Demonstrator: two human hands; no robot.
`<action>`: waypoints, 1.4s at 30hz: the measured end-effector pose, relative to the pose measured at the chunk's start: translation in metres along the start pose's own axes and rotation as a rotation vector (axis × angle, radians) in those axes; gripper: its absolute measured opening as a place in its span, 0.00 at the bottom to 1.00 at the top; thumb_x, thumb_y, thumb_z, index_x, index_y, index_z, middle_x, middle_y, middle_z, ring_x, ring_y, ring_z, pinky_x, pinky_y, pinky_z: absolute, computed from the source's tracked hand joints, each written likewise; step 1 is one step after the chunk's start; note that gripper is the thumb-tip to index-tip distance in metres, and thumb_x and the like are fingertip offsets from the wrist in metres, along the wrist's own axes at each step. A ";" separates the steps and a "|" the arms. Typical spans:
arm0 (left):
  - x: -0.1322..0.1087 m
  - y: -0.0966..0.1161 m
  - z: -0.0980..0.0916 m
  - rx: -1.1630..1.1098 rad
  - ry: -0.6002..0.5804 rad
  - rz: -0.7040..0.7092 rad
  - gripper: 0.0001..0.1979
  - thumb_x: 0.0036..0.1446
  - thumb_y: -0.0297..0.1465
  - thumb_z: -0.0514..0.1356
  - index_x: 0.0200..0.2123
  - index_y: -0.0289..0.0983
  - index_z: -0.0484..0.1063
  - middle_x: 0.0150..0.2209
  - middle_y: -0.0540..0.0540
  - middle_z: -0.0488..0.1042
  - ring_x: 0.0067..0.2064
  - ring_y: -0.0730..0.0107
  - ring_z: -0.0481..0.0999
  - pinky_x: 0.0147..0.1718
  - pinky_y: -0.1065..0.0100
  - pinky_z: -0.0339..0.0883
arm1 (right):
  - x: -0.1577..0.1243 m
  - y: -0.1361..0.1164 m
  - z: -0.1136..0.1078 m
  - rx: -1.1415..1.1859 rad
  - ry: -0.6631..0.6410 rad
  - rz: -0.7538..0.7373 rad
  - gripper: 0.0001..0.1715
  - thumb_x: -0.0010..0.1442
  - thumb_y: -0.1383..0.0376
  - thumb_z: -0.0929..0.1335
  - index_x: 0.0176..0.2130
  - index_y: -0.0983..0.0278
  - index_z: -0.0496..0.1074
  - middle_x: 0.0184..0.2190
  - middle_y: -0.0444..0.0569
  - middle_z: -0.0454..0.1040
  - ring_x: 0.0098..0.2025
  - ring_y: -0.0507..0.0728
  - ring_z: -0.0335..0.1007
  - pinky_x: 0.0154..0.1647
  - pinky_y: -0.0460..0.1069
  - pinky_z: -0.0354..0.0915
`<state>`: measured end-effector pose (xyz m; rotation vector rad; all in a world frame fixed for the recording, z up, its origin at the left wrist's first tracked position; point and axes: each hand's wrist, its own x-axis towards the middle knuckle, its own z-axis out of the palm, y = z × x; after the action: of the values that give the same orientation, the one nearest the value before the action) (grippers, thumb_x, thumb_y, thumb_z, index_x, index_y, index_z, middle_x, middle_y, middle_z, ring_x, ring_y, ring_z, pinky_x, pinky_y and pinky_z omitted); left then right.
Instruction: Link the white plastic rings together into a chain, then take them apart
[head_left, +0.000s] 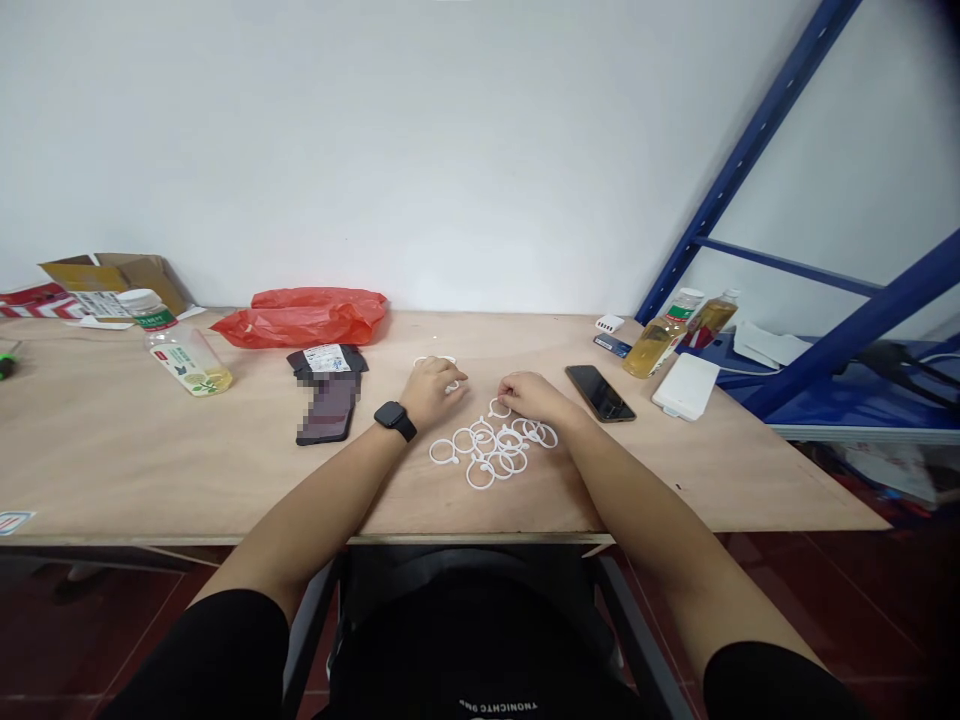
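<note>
Noted a heap of white plastic rings (491, 445) at centre of frame, loose and overlapping on the plywood table (112, 440). Found left hand (435, 390) just up-left of the heap, knuckles up, fingers curled over a few spare rings (435, 361); black smartwatch (395, 419) on that wrist. Found right hand (529, 395) at the heap's upper right edge, fingertips bunched down at a single ring (499, 408). Could not tell for either hand whether fingers were clamped on a ring or only resting there: pads hidden under knuckles. Judged the rings thin, light and quick to snag on each other: best taken one at a time by the rim, thumb against forefinger, with the other hand steadying the heap, and kept well clear of the near table edge. Logged around them: dark smartphone (600, 393) and white power bank (686, 386) right of centre, two upright drink bottles (660, 335) beyond those, blue steel rack (787, 265) at right. Logged at left: dark packet (328, 395), red plastic bag (304, 318), tipped bottle (180, 355), cardboard box (112, 275) far left.
</note>
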<state>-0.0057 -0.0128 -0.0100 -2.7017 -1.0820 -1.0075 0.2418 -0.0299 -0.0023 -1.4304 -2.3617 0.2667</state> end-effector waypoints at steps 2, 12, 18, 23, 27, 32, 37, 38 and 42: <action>0.001 0.010 0.002 -0.019 -0.052 0.108 0.13 0.63 0.38 0.59 0.44 0.38 0.78 0.42 0.41 0.76 0.45 0.60 0.71 0.47 0.58 0.63 | 0.001 -0.004 0.002 0.021 0.048 0.011 0.06 0.58 0.67 0.67 0.33 0.64 0.76 0.31 0.48 0.77 0.33 0.54 0.68 0.35 0.46 0.59; 0.003 0.023 0.006 -0.053 -0.126 0.292 0.21 0.69 0.43 0.48 0.40 0.36 0.76 0.36 0.42 0.75 0.39 0.63 0.71 0.43 0.61 0.64 | 0.003 -0.023 0.011 0.525 0.004 0.069 0.09 0.59 0.64 0.65 0.35 0.65 0.73 0.29 0.44 0.75 0.30 0.52 0.67 0.32 0.46 0.62; 0.004 0.022 0.009 -0.045 -0.140 0.226 0.19 0.70 0.40 0.47 0.38 0.34 0.72 0.35 0.41 0.75 0.39 0.61 0.72 0.42 0.60 0.64 | 0.001 -0.031 0.007 0.621 0.139 -0.055 0.22 0.57 0.72 0.63 0.48 0.63 0.76 0.45 0.49 0.79 0.45 0.54 0.75 0.48 0.50 0.68; 0.004 0.017 0.006 -0.098 -0.120 0.093 0.16 0.69 0.37 0.49 0.37 0.35 0.72 0.34 0.42 0.74 0.39 0.63 0.72 0.42 0.62 0.64 | -0.006 -0.040 -0.003 0.491 0.179 -0.134 0.19 0.54 0.71 0.67 0.45 0.61 0.80 0.43 0.48 0.81 0.43 0.56 0.77 0.49 0.50 0.70; 0.003 0.017 0.005 -0.127 -0.103 0.059 0.16 0.69 0.38 0.49 0.36 0.35 0.71 0.34 0.42 0.73 0.39 0.63 0.72 0.42 0.62 0.64 | -0.008 -0.043 -0.005 0.431 0.220 -0.132 0.14 0.55 0.69 0.68 0.39 0.61 0.81 0.38 0.47 0.82 0.39 0.55 0.78 0.44 0.48 0.70; 0.005 0.022 0.004 -0.169 -0.128 0.057 0.15 0.68 0.37 0.50 0.36 0.36 0.72 0.34 0.43 0.74 0.39 0.63 0.72 0.42 0.62 0.64 | -0.006 -0.045 0.000 0.375 0.294 -0.068 0.13 0.50 0.71 0.67 0.34 0.63 0.80 0.30 0.45 0.81 0.32 0.53 0.75 0.36 0.46 0.67; 0.006 0.027 0.001 -0.228 -0.159 0.056 0.12 0.65 0.39 0.56 0.36 0.36 0.71 0.33 0.45 0.73 0.37 0.65 0.72 0.39 0.64 0.64 | -0.003 -0.046 0.006 0.311 0.388 -0.077 0.08 0.47 0.71 0.67 0.29 0.64 0.77 0.25 0.43 0.77 0.28 0.52 0.72 0.33 0.46 0.64; 0.006 0.027 0.002 -0.233 -0.160 0.057 0.11 0.65 0.38 0.56 0.36 0.37 0.71 0.33 0.45 0.73 0.37 0.65 0.72 0.39 0.64 0.64 | -0.002 -0.046 0.007 0.295 0.395 -0.079 0.08 0.47 0.71 0.67 0.28 0.63 0.76 0.25 0.43 0.76 0.28 0.52 0.71 0.33 0.46 0.64; 0.006 0.026 0.002 -0.199 -0.128 0.057 0.11 0.66 0.37 0.55 0.35 0.37 0.70 0.33 0.45 0.73 0.36 0.65 0.71 0.39 0.64 0.63 | 0.001 -0.044 0.004 0.304 0.384 -0.076 0.13 0.50 0.72 0.64 0.32 0.62 0.78 0.29 0.45 0.79 0.33 0.54 0.73 0.39 0.47 0.66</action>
<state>0.0155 -0.0277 -0.0036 -2.9736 -0.9648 -0.9944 0.2039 -0.0494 0.0098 -1.1306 -1.9626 0.2874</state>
